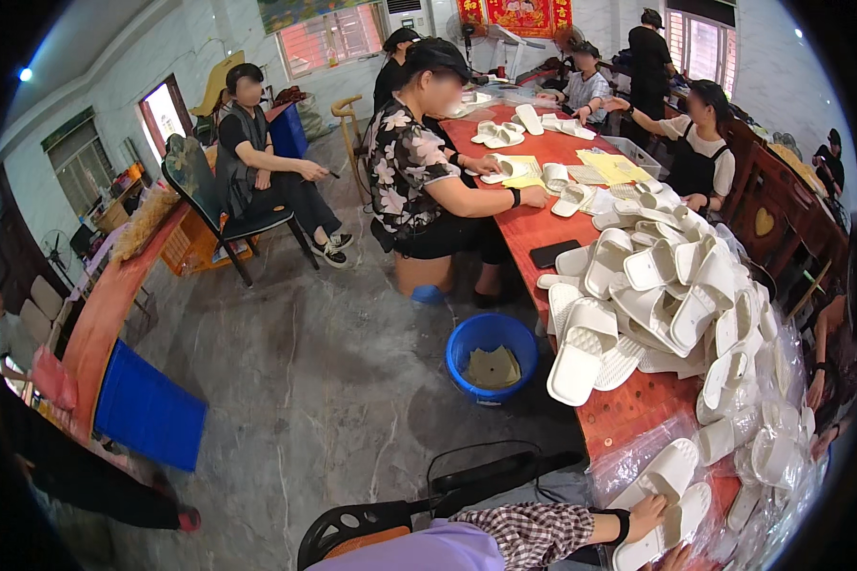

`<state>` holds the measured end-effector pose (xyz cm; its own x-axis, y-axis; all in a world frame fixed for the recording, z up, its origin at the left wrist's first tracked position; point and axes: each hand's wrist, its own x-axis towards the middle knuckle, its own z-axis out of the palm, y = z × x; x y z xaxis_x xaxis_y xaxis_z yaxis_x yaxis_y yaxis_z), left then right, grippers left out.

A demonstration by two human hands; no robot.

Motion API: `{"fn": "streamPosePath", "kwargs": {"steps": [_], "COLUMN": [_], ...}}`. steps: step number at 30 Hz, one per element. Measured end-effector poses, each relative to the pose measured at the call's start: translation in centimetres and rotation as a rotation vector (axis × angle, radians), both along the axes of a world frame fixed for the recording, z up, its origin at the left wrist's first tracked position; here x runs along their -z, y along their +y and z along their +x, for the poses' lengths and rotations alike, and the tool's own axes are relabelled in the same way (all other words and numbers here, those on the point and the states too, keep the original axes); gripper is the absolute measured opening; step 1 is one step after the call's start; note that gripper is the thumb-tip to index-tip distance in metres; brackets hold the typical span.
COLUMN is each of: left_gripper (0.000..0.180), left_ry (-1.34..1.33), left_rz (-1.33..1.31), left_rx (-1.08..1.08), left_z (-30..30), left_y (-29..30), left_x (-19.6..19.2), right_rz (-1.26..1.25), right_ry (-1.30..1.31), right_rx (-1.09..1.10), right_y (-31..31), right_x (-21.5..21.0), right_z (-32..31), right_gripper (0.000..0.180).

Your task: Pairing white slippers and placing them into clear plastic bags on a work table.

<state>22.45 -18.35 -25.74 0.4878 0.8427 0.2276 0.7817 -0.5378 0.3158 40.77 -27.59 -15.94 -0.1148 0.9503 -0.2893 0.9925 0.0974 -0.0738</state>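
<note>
Bright windows (pixel 703 48), curved fisheye edges, black corners

I see matt, rubbery, textured slippers (pixel 581 357), glossy clear plastic bags (pixel 628 468), a smooth plastic bucket (pixel 490 330) and my matt cloth sleeve (pixel 538 528).

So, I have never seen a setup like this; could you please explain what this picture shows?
There is no machine here, only a person's two bare hands. The single picture comes from a wide fisheye camera worn on that person's head, so straight edges bend. The left hand, wearing a black wristband, is on two white slippers; how firmly it grips is unclear. What seems to be the right hand barely shows at the lower edge. On the red table are a pile of white slippers, clear plastic bags and a dark, phone-like object. Other people are around it too.
</note>
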Motion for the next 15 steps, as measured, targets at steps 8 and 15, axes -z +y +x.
{"fn": "streamPosePath", "kwargs": {"steps": [8,15], "left_gripper": [0.055,0.054], "left_ry": [-0.128,-0.134], "left_rz": [0.099,0.075], "left_rx": [0.124,0.07], "left_z": [-0.4,-2.7], "left_y": [-1.0,-2.2], "left_x": [0.0,-3.2], "right_rz": [0.552,0.61], "right_ry": [-0.464,-0.537], "right_rx": [-0.45,-0.437], "right_y": [10.2,14.5], "right_x": [13.9,17.8], "right_z": [2.6,-3.2], "right_gripper": [0.072,0.059]}}
